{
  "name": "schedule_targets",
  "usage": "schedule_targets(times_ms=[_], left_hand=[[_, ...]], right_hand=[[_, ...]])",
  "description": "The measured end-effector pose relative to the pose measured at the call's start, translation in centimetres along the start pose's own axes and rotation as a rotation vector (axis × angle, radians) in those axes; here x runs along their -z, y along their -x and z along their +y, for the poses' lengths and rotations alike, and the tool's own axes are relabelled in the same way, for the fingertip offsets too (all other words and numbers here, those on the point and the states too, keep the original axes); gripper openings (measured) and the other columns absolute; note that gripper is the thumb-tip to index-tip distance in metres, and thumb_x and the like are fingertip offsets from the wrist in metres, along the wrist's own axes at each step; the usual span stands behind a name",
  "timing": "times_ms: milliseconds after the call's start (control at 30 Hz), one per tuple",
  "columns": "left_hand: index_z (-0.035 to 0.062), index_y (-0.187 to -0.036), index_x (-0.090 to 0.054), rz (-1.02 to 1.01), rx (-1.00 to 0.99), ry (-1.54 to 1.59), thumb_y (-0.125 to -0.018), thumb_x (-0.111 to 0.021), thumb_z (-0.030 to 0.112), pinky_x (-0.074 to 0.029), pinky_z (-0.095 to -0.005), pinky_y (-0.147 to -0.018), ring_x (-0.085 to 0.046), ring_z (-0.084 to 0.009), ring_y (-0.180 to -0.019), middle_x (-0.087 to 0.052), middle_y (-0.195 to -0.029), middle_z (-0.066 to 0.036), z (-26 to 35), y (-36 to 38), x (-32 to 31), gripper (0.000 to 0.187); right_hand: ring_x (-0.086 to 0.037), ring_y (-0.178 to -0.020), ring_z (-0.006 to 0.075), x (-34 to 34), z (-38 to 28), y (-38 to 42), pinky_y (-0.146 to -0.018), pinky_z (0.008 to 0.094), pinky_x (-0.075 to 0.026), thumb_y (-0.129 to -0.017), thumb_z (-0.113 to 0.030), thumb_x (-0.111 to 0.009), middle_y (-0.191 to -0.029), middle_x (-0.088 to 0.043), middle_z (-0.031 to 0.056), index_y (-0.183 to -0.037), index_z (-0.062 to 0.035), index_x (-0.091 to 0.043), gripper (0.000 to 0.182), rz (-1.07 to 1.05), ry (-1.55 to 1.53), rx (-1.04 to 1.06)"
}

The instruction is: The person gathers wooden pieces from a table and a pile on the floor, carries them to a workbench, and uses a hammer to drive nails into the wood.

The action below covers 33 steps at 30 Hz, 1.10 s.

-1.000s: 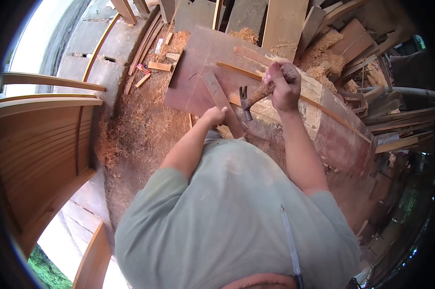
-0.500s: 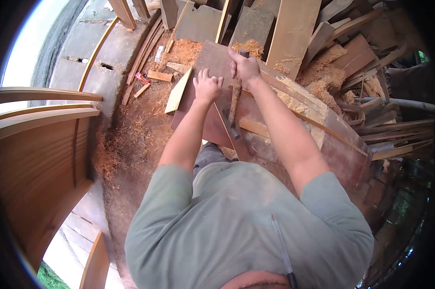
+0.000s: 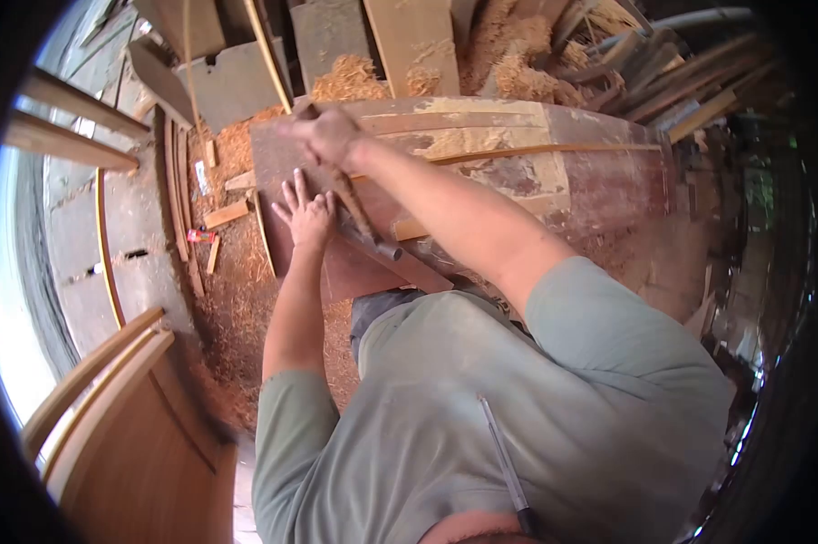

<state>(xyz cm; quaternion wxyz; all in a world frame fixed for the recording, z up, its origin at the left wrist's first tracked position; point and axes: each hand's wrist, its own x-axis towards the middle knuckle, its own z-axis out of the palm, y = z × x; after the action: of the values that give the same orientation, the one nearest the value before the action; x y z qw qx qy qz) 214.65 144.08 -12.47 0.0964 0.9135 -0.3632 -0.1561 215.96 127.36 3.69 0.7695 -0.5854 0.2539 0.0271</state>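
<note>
My right hand [image 3: 333, 140] is wrapped round the upper end of a hammer [image 3: 353, 204] with a rough wooden handle. Its cylindrical metal end [image 3: 389, 249] points down toward my body. My left hand [image 3: 309, 218] rests with fingers spread on a reddish-brown board [image 3: 277, 154], left of the handle. This board lies on the workbench [image 3: 608, 186], and whatever is under my right palm is hidden. A narrow wooden piece [image 3: 409, 267] extends below the hammer toward my waist.
Wood shavings [image 3: 350, 80] are heaped behind the bench, with upright planks [image 3: 413, 41] beyond. Stacked scrap timber [image 3: 690, 86] fills the far right. Small offcuts [image 3: 226, 214] lie on the shaving-covered floor at left. A large wooden panel [image 3: 146, 453] stands at lower left.
The view has turned, so the bench now lies more level across it. My left fingers have spread from a curled pose onto the board. My right hand still grips the hammer, now tilted more.
</note>
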Motion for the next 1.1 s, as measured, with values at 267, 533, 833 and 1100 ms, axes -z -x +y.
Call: schedule_targets(times_ms=[267,533,833,1100], left_hand=[[0.0058,-0.110,-0.068,0.114,0.125,0.309,-0.099,-0.042,0.038,-0.020,-0.0608,-0.112,-0.022,-0.0425,-0.141,-0.027,-0.155,-0.016,0.8,-3.2,-1.6,0.043],[0.0027,-0.098,-0.071,0.158,0.181,0.068,-0.097,-0.043,0.032,-0.012,-0.0736,-0.108,-0.016,-0.0440,-0.144,-0.025,-0.157,-0.010,2.7,-2.2,0.1,0.041],[0.0039,-0.098,-0.073,0.133,0.215,0.126,-0.098,-0.042,0.035,-0.004,-0.0681,-0.113,-0.012,-0.0426,-0.145,-0.024,-0.157,-0.012,2.4,-2.7,-0.4,0.044],[-0.0001,-0.104,-0.070,0.411,0.205,0.405,-0.096,-0.045,0.030,-0.007,-0.0584,-0.116,-0.027,-0.0335,-0.143,-0.044,-0.147,-0.007,0.6,-2.5,-2.2,0.040]], right_hand=[[-0.068,-0.074,0.0322,-7.7,1.8,5.4,-0.072,0.0392,-0.052,-0.079,-0.024,-0.070,-0.075,-0.068,0.0172,-0.077,-0.0035,-0.064,0.021,0.118,0.331,0.427],[-0.069,-0.073,0.0350,-11.8,3.3,7.3,-0.067,0.0444,-0.053,-0.080,-0.024,-0.070,-0.071,-0.066,0.0180,-0.078,-0.0040,-0.059,0.023,0.059,0.444,0.468],[-0.061,-0.065,0.0300,-7.3,3.6,14.3,-0.061,0.0388,-0.048,-0.075,-0.017,-0.074,-0.069,-0.057,0.0091,-0.076,-0.0078,-0.056,0.020,0.027,0.328,0.791],[-0.050,-0.056,0.0072,3.6,2.1,12.2,-0.052,0.0242,-0.038,-0.088,-0.016,-0.067,-0.061,-0.054,-0.0011,-0.074,-0.0086,-0.055,0.020,0.121,-0.075,0.361]])
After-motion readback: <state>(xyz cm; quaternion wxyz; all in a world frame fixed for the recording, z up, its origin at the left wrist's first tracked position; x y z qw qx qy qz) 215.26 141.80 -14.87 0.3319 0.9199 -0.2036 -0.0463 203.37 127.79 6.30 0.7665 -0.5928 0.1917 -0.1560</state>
